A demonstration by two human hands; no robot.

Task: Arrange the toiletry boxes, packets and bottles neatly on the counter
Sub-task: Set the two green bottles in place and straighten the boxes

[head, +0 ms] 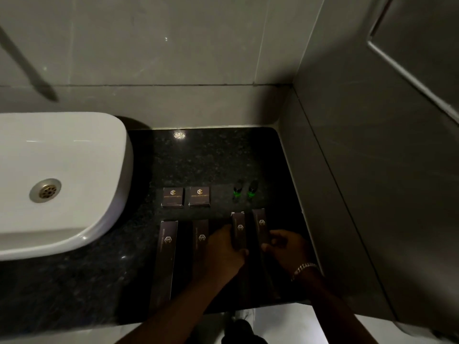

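On the dark speckled worktop (pixel 203 157), right of the white basin (pixel 62 175), the toiletries lie in two rows. In the far row two small square boxes sit side by side, the left square box (pixel 172 197) just beside the right square box (pixel 199 197); each carries a gold hexagon logo above a line of gold print beginning "HOTEL", the remainder too blurred to read. To their right stand two small dark bottles with glowing green bands, the left bottle (pixel 237 191) and the right bottle (pixel 252 189), close but apart.

In the near row four long dark packets lie lengthwise, each with a pale hexagon emblem: the far-left long box (pixel 166 254), whose lettering along its side is unreadable, then the second long packet (pixel 200 242). The left hand (pixel 224 249) has its fingers closed round the lower part of the third packet (pixel 239 228). The right hand (pixel 288 247), a chain bracelet (pixel 304 268) at its wrist, pinches the near end of the fourth packet (pixel 261 225) between narrow fingers.
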